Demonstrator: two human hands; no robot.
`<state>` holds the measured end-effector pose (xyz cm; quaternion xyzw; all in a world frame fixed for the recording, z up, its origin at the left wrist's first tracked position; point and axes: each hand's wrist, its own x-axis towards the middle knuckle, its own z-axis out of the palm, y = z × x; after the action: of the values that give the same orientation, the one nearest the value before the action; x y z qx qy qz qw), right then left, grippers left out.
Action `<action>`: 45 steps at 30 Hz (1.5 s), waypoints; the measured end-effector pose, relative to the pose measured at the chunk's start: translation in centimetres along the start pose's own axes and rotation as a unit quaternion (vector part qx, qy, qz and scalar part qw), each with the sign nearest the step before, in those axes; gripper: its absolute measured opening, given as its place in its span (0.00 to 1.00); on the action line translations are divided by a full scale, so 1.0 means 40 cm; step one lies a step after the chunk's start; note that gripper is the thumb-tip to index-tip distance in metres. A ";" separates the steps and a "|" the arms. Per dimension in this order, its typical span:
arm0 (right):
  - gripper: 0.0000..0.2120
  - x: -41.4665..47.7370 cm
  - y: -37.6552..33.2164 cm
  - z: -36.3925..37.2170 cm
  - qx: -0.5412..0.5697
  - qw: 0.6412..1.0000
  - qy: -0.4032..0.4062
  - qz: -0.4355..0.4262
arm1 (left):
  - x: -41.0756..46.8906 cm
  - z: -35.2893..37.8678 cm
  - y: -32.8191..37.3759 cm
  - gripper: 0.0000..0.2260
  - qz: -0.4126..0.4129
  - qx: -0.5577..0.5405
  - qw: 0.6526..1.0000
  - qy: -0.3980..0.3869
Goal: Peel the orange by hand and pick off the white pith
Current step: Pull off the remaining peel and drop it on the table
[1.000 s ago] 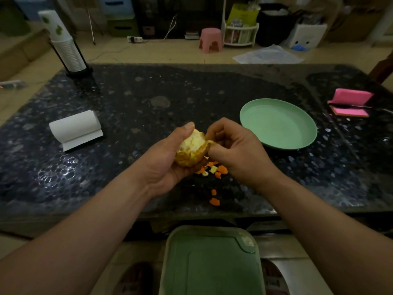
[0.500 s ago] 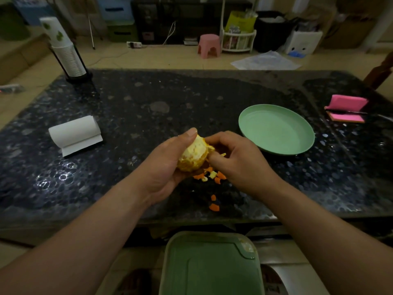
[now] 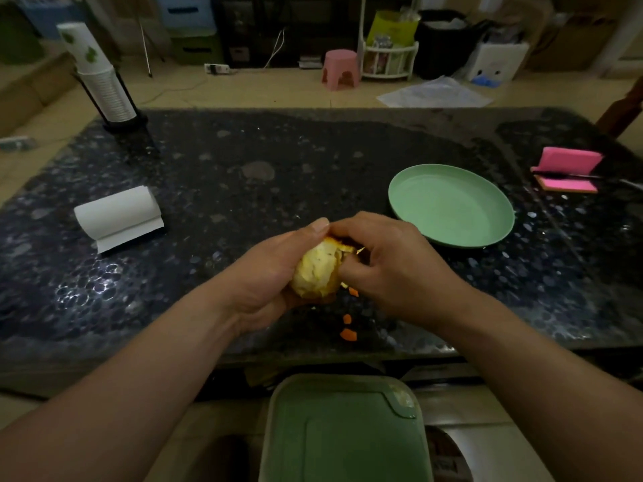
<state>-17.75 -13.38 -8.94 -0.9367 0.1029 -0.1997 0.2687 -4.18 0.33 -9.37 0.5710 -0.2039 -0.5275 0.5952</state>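
My left hand cradles the orange from the left and below, thumb resting on its top. Most of the visible surface is pale yellow pith; a strip of orange rind remains at the top right. My right hand presses against the fruit's right side, its fingertips pinching at that rind edge. A few small orange peel bits lie on the dark table just below the fruit; others are hidden behind my hands.
A green plate sits right of my hands. A white paper roll lies at left, a cup stack at the far left corner, pink sticky notes at far right. A green bin lid sits below the table edge.
The view has tilted so the hands sit lower on the table. My right fingers have shifted up along the orange's right side to the rind at the top; more pith shows.
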 end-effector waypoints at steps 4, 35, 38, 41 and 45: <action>0.18 0.003 0.011 -0.018 0.004 1.000 -0.018 -0.011 | 0.003 0.004 -0.003 0.18 -0.005 -0.010 1.000 -0.004; 0.14 0.004 -0.008 -0.023 0.393 0.856 -0.127 0.311 | 0.009 -0.002 -0.074 0.22 0.291 0.376 0.862 0.176; 0.13 0.000 -0.012 -0.019 0.375 0.872 -0.117 0.293 | 0.006 -0.006 -0.076 0.21 0.306 0.371 0.858 0.182; 0.11 0.001 -0.008 -0.017 0.353 0.885 -0.105 0.285 | 0.006 -0.005 -0.072 0.20 0.310 0.360 0.864 0.168; 0.13 0.005 0.000 -0.031 0.335 0.880 -0.109 0.318 | 0.007 -0.020 -0.057 0.23 0.251 0.340 0.902 0.082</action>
<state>-18.10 -14.01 -7.91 -0.7234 0.2925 -0.0228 0.6250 -4.31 0.91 -11.71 0.7100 -0.4580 -0.2101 0.4919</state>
